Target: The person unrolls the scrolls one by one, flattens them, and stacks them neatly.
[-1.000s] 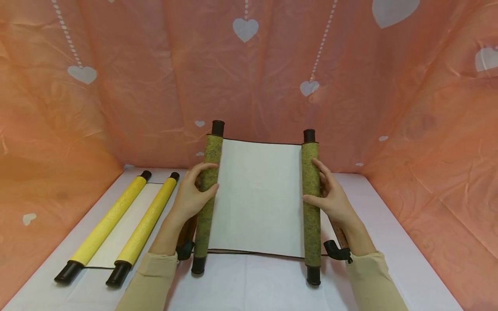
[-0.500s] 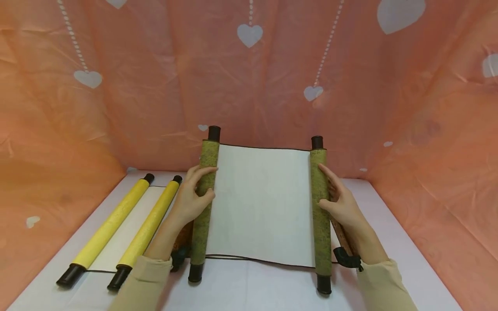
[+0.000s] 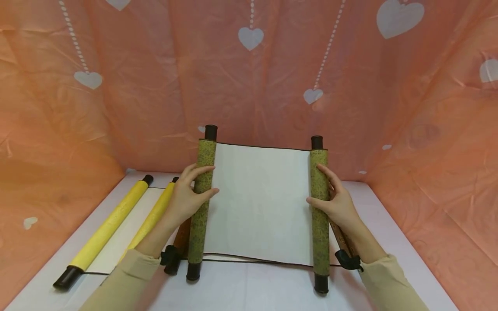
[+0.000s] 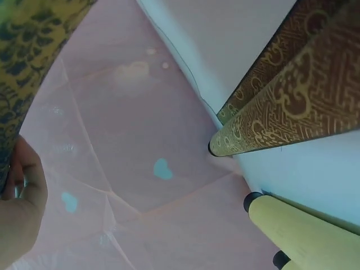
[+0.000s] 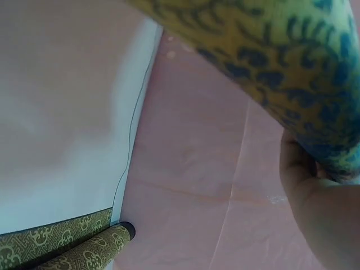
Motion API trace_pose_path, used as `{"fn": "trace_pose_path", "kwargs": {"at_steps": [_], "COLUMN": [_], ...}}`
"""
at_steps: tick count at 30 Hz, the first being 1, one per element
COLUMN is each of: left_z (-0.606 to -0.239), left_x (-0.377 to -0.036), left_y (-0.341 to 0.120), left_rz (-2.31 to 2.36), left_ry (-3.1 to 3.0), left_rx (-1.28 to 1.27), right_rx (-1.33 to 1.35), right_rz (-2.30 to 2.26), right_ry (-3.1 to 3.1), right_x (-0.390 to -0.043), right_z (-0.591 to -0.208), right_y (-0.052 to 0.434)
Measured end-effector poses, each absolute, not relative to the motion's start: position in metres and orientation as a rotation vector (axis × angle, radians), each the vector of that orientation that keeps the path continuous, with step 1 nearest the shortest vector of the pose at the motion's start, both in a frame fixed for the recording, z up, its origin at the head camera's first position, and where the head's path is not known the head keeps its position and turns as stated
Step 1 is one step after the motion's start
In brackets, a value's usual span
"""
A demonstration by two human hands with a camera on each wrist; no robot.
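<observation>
Head view: my left hand (image 3: pixel 189 196) and right hand (image 3: pixel 336 203) each grip a roller of the olive-green patterned scroll (image 3: pixel 261 203), raised above the white table (image 3: pixel 253 289); I judge uneven pulling could crease its paper.

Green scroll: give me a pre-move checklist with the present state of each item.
1. Left hand holds the left roller: ok.
2. Right hand holds the right roller: ok.
3. White sheet spread smooth between the rollers: ok.
4. Rollers roughly parallel: ok.
5. Yellow scroll lies apart from the green scroll, on the table: ok.
6. Brown patterned scroll beneath, whether the green scroll's lower ends touch it: cannot tell.
</observation>
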State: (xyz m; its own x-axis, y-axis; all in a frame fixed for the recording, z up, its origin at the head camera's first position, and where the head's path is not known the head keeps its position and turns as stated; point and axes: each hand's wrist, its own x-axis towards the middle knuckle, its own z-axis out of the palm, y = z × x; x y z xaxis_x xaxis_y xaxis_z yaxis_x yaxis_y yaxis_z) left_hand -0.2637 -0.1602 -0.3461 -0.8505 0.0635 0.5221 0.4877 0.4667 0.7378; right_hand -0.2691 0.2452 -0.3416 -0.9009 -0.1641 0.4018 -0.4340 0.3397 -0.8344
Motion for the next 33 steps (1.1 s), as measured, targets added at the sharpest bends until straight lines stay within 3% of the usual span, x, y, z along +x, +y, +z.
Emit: {"fn": "trace_pose_path", "kwargs": {"at_steps": [14,33], "left_z": [-0.343,-0.340], "left_x": [-0.260,-0.256], "left_y": [-0.178,-0.199], "left_rz": [-1.333,-1.255], "left_ry": [-2.303,-2.318], "left_rx": [-0.483,-0.541], "right_rx": [0.634,0.531], "right_rz": [1.531,1.470], "right_ry": [-2.344,-2.430], "right_x": [-0.265,-0.261], "right_z": [-0.336,-0.338], "right_y": [0.256,0.269]}}
